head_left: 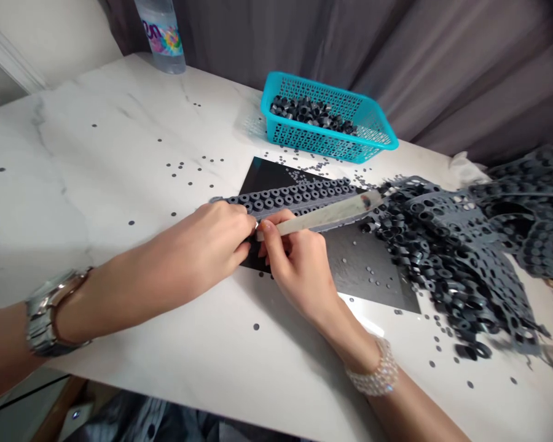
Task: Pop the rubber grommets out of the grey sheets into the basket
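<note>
A dark grey moulded rubber sheet [299,195] with rows of small ring-shaped parts lies on a black mat [368,270]. My left hand [216,236] is closed at the sheet's left end, its fingertips pinched on the edge. In my right hand [299,258] is a long, flat, pale-handled tool [332,213], its back end slanting up to the right. The tool's working tip is by my left fingertips, mostly hidden by the fingers. Both hands nearly touch there. Small dark discs lie about on the mat.
A turquoise basket [322,145] holding black rings stands behind the mat. To the right lies a heap of loose rings [442,276] beside punched-out rubber sheets [465,239]. A water bottle [163,40] stands at the back left. Dark discs are scattered over the white table [166,368].
</note>
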Available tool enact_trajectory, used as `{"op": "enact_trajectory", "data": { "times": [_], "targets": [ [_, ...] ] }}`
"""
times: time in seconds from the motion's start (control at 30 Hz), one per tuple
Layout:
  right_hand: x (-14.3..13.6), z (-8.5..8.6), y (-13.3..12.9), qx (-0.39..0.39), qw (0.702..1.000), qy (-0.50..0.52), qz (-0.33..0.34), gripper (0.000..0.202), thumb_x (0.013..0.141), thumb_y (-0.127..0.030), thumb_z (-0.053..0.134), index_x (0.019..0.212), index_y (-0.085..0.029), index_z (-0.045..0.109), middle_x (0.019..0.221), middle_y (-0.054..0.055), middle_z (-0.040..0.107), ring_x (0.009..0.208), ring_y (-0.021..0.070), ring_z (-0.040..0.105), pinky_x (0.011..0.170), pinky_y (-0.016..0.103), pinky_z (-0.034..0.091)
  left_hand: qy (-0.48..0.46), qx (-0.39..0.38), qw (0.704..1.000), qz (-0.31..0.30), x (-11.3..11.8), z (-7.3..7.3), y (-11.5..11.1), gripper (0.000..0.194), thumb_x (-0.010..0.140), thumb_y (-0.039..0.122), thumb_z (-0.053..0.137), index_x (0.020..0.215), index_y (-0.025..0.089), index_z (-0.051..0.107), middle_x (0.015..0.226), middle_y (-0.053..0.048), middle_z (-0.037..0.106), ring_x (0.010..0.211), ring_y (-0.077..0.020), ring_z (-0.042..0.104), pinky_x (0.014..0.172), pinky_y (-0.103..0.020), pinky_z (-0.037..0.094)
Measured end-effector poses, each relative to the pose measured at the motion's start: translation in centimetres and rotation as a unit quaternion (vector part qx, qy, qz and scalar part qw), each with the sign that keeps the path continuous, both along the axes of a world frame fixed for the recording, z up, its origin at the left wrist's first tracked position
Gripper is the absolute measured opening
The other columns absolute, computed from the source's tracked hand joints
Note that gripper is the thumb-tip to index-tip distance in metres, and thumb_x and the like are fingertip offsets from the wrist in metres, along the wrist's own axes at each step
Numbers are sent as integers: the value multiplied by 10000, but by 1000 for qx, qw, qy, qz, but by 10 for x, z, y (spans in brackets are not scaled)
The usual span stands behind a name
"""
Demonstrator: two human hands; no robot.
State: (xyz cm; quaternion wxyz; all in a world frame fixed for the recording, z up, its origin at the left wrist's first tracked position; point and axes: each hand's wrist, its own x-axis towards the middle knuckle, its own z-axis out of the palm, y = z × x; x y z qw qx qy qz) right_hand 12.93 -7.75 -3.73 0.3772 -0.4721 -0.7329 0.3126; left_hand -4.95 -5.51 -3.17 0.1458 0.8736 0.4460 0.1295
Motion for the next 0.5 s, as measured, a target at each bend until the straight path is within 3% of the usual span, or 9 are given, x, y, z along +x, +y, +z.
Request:
{"op": "enact_trajectory", "data": {
  "times": [0.3,0.4,0.5],
  "targets": [
    [-2,-1,-2,31,999,-30,2,240,965,-223,419,733,-204,478,733,1,590,581,94,511,588,233,392,-24,-17,999,30,6,3,-3,171,837,226,530,722,209,655,678,-41,601,677,-208,562,737,-354,431],
    [-4,-1,-3,38,998,-41,-9,213,948,-189,425,742,-209,476,703,-7,571,558,95,480,585,238,382,-46,-63,996,50,2,17,-2,166,835,244,557,737,214,688,658,-20,615,637,-185,553,699,-325,410],
    [-5,-1,-3,27,999,-41,-20,220,941,-187,434,726,-208,478,672,-16,550,531,91,459,570,245,369,-97,-98,984,115,-8,41,0,115,806,287,644,789,218,734,654,17,634,638,-158,564,632,-273,378]
  ]
}}
